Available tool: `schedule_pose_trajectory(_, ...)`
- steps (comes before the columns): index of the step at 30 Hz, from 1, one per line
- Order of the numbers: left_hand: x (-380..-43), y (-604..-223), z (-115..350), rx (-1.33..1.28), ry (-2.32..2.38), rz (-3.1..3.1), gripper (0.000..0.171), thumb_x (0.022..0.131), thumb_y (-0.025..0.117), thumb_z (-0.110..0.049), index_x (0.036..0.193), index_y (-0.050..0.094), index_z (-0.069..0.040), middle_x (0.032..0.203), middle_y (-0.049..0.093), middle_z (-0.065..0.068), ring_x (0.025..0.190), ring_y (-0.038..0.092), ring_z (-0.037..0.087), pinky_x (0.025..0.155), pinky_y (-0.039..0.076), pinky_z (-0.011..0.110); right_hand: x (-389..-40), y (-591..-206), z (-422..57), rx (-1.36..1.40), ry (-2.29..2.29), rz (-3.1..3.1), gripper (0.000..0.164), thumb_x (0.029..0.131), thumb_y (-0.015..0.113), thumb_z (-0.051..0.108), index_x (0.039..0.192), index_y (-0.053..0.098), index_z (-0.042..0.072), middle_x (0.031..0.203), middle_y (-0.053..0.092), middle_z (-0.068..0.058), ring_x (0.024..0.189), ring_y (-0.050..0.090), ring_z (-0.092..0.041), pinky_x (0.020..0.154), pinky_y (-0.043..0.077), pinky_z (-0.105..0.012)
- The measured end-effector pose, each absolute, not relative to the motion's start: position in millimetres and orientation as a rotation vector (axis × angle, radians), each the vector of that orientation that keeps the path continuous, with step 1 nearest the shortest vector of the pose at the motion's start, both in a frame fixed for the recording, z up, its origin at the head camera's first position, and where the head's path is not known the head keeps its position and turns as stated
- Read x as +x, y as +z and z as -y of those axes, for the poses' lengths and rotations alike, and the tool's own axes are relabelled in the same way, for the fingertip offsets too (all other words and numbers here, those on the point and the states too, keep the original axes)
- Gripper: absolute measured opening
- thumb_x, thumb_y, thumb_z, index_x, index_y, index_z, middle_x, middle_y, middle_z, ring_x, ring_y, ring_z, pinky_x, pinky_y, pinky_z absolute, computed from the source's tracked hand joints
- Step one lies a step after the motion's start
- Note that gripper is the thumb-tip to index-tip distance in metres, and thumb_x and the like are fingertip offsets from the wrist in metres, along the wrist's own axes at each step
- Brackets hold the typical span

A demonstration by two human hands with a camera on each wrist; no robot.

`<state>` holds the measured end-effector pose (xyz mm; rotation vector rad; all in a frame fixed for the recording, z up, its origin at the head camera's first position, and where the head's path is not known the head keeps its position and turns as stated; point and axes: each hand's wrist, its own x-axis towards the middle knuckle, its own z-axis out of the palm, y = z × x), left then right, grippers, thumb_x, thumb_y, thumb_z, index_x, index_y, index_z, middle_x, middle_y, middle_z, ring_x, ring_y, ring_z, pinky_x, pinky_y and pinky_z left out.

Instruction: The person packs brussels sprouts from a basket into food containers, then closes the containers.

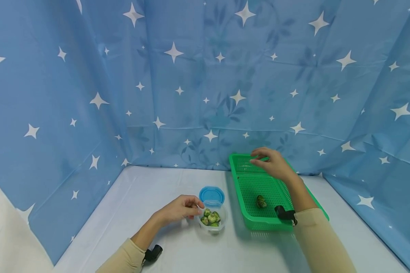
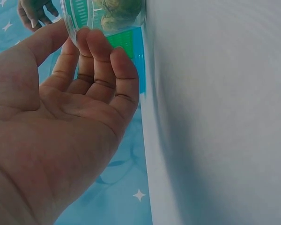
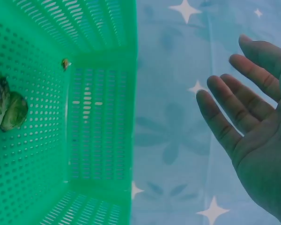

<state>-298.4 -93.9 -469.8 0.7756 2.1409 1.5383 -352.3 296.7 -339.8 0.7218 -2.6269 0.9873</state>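
Note:
My left hand (image 1: 182,207) is at the near-left rim of a small clear plastic container (image 1: 223,220), its thumb and fingertips pinching that rim in the left wrist view. Several Brussels sprouts (image 1: 212,217) lie inside the container. Over the far part of a green plastic basket (image 1: 239,194), my right hand (image 1: 271,163) hovers with nothing in it. Its fingers are loosely extended and spread in the right wrist view. On the basket's mesh floor, a couple of Brussels sprouts (image 1: 260,201) sit close together.
A round blue lid (image 1: 212,195) lies just behind the container on the white tablecloth (image 1: 171,250). The basket stands to the container's right, near a blue star-patterned curtain (image 1: 191,87). A small brown scrap (image 3: 65,63) is by the basket's end wall.

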Motion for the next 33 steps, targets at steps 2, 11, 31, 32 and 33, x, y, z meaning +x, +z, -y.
schedule_pose_trajectory(2, -298, -470, 94, 0.778, 1.54, -2.14, 0.026, 0.102, 0.069, -0.022, 0.121, 0.07, -0.005, 0.104, 0.069, 0.023, 0.086, 0.062, 0.022, 0.079, 0.054, 0.037, -355, -342, -299, 0.709, 0.983, 2.625, 0.032, 0.104, 0.067, 0.027, 0.129, 0.069, 0.007, 0.139, 0.062, -0.016, 0.118, 0.065, -0.038, 0.094, 0.054, -0.058)
schedule_pose_trajectory(11, -297, -470, 93, 0.775, 1.539, -2.146, 0.022, 0.102, 0.068, -0.02, 0.12, 0.071, -0.006, 0.101, 0.069, 0.021, 0.081, 0.06, 0.021, 0.076, 0.053, 0.036, -368, -365, -305, 0.589, 1.01, 2.666, 0.031, 0.104, 0.066, 0.026, 0.127, 0.069, 0.005, 0.142, 0.06, -0.022, 0.119, 0.063, -0.042, 0.091, 0.055, -0.057)
schedule_pose_trajectory(31, -296, -467, 93, 0.767, 1.544, -2.149, 0.023, 0.103, 0.067, -0.019, 0.12, 0.07, -0.004, 0.101, 0.069, 0.021, 0.08, 0.06, 0.022, 0.075, 0.052, 0.036, -378, -383, -311, 0.497, 1.034, 2.796, 0.035, 0.104, 0.066, 0.027, 0.13, 0.069, 0.004, 0.133, 0.065, -0.024, 0.116, 0.065, -0.041, 0.087, 0.057, -0.05)
schedule_pose_trajectory(32, -296, -467, 93, 0.765, 1.544, -2.15, 0.023, 0.103, 0.067, -0.019, 0.12, 0.07, -0.004, 0.101, 0.069, 0.021, 0.08, 0.06, 0.021, 0.075, 0.052, 0.036, -378, -384, -311, 0.496, 1.036, 2.802, 0.035, 0.104, 0.066, 0.028, 0.13, 0.069, 0.004, 0.133, 0.065, -0.023, 0.116, 0.065, -0.04, 0.087, 0.058, -0.049)
schedule_pose_trajectory(33, -296, -467, 93, 0.763, 1.544, -2.15, 0.023, 0.103, 0.067, -0.019, 0.12, 0.07, -0.004, 0.101, 0.069, 0.021, 0.08, 0.06, 0.021, 0.075, 0.052, 0.036, -378, -384, -311, 0.502, 1.034, 2.807, 0.035, 0.104, 0.066, 0.027, 0.13, 0.069, 0.004, 0.133, 0.065, -0.024, 0.116, 0.065, -0.04, 0.087, 0.058, -0.049)
